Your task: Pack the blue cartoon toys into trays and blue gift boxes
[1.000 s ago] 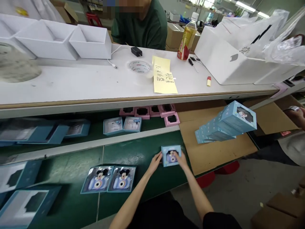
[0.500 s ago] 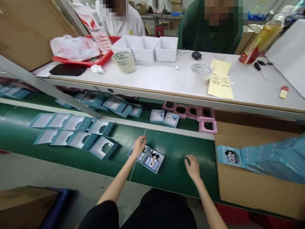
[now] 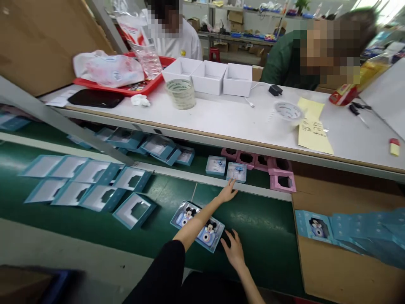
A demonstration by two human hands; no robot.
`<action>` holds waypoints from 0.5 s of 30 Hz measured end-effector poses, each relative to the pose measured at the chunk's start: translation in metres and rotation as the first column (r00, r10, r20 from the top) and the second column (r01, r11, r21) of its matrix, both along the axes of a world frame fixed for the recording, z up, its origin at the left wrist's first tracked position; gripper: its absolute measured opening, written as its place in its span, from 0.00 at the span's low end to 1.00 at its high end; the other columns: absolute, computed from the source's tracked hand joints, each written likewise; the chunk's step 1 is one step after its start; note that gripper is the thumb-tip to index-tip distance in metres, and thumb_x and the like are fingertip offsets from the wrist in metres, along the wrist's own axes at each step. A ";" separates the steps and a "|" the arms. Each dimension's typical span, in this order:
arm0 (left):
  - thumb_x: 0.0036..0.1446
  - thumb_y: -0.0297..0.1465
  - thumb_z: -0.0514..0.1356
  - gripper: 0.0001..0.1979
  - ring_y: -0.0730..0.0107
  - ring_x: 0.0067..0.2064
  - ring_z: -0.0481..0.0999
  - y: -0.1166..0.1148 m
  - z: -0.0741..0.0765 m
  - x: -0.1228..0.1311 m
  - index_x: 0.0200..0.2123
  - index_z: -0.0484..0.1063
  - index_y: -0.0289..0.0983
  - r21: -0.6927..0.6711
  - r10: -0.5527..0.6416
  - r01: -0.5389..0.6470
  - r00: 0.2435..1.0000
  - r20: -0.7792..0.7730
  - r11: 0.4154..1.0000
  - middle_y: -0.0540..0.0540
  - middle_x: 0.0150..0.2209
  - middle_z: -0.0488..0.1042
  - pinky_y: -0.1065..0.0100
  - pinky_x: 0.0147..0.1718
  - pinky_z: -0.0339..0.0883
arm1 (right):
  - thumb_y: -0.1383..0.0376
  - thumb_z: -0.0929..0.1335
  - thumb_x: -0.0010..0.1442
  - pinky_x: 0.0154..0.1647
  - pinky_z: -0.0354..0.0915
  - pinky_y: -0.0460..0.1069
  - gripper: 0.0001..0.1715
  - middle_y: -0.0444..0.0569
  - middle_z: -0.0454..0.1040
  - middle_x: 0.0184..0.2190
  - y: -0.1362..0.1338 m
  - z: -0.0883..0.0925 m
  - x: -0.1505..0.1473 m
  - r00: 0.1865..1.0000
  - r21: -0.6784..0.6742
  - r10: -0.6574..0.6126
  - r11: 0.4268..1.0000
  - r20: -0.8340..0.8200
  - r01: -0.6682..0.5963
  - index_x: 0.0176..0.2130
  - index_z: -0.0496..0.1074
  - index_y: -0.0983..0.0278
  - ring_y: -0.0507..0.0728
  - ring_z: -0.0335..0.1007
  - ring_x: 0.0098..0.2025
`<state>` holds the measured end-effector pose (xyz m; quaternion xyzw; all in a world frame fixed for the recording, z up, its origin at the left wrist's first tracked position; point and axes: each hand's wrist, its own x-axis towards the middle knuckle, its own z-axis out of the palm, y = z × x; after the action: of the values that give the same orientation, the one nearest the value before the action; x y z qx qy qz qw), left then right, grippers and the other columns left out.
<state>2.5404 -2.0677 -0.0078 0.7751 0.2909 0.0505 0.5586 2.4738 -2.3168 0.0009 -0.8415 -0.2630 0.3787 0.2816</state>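
Note:
My left hand (image 3: 228,193) is stretched forward, fingers extended, at the near edge of a small light-blue box (image 3: 236,172) holding white and blue pieces; I cannot tell if it touches. A similar box (image 3: 216,164) sits left of that one. Below my left forearm lie two blue boxes with mouse-figure toy cameras, the left box (image 3: 184,214) and the right box (image 3: 210,233), side by side and partly covered by the arm. My right hand (image 3: 233,250) is open, fingers curved and apart, beside the right box's right edge.
Blue window-cut box covers (image 3: 131,211) stand in rows at left on the green belt (image 3: 262,228). Pink frames (image 3: 282,182) lie under the shelf (image 3: 221,114). Cardboard (image 3: 329,266) at right bears blue packages (image 3: 357,228). Two people sit across.
My left hand has moved from the left toy-camera box forward and right to the small light-blue box. My right hand has come left, close to the right toy-camera box. The view has shifted.

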 end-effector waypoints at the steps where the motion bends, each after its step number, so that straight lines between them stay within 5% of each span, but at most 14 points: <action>1: 0.59 0.39 0.59 0.30 0.50 0.61 0.69 0.002 0.004 -0.024 0.64 0.62 0.41 0.042 0.033 -0.033 0.999 0.006 0.999 0.39 0.69 0.56 0.58 0.60 0.63 | 0.44 0.64 0.59 0.53 0.68 0.60 0.32 0.56 0.70 0.58 -0.002 -0.008 -0.001 0.997 -0.019 -0.004 1.000 -0.073 0.002 0.54 0.75 0.57 0.69 0.71 0.56; 3: 0.60 0.39 0.57 0.24 0.51 0.63 0.67 0.019 0.015 -0.083 0.59 0.68 0.41 0.178 0.169 -0.162 0.985 -0.029 0.971 0.40 0.65 0.63 0.57 0.62 0.61 | 0.41 0.60 0.60 0.44 0.72 0.56 0.37 0.55 0.77 0.46 0.002 -0.019 -0.008 0.975 -0.041 -0.040 0.999 -0.219 0.032 0.57 0.72 0.60 0.66 0.78 0.43; 5: 0.60 0.36 0.56 0.21 0.47 0.64 0.63 0.045 0.027 -0.158 0.55 0.70 0.37 0.337 0.382 -0.331 0.919 -0.099 0.882 0.36 0.63 0.65 0.52 0.64 0.55 | 0.39 0.58 0.60 0.34 0.71 0.55 0.44 0.51 0.79 0.34 0.014 -0.021 -0.014 0.953 -0.073 -0.102 0.994 -0.286 0.085 0.63 0.64 0.62 0.63 0.78 0.30; 8: 0.57 0.35 0.57 0.24 0.37 0.64 0.60 0.077 0.041 -0.281 0.55 0.68 0.32 0.520 0.694 -0.507 0.669 -0.265 0.687 0.27 0.63 0.62 0.41 0.61 0.53 | 0.38 0.60 0.57 0.30 0.69 0.54 0.49 0.48 0.78 0.28 0.031 -0.017 -0.018 0.969 -0.088 -0.106 0.992 -0.224 0.088 0.67 0.57 0.62 0.64 0.76 0.27; 10: 0.52 0.38 0.62 0.22 0.38 0.57 0.69 0.081 0.042 -0.345 0.49 0.70 0.33 0.520 0.739 -0.527 0.515 -0.434 0.673 0.29 0.53 0.71 0.44 0.54 0.61 | 0.39 0.61 0.57 0.33 0.68 0.54 0.48 0.48 0.78 0.28 0.037 -0.014 -0.013 0.984 -0.084 -0.045 0.996 -0.170 0.031 0.67 0.59 0.62 0.66 0.77 0.32; 12: 0.50 0.40 0.63 0.15 0.46 0.48 0.75 0.072 0.037 -0.379 0.39 0.72 0.37 0.436 0.708 -0.561 0.502 -0.497 0.704 0.38 0.41 0.77 0.53 0.48 0.67 | 0.42 0.61 0.57 0.37 0.67 0.54 0.46 0.49 0.79 0.30 0.036 -0.014 -0.001 0.990 -0.094 0.014 0.995 -0.140 -0.028 0.66 0.60 0.63 0.66 0.77 0.35; 15: 0.56 0.43 0.57 0.12 0.54 0.41 0.76 0.047 0.033 -0.377 0.32 0.70 0.40 0.391 0.720 -0.604 0.567 -0.401 0.694 0.43 0.33 0.76 0.61 0.43 0.67 | 0.43 0.61 0.58 0.38 0.65 0.54 0.44 0.48 0.78 0.31 0.024 -0.015 0.028 0.996 -0.142 0.022 0.989 -0.083 -0.034 0.65 0.60 0.62 0.66 0.76 0.37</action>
<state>2.1632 -2.0207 0.0249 0.6444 0.6948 0.0738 0.3106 2.5013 -2.2923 -0.0141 -0.8395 -0.2352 0.4346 0.2257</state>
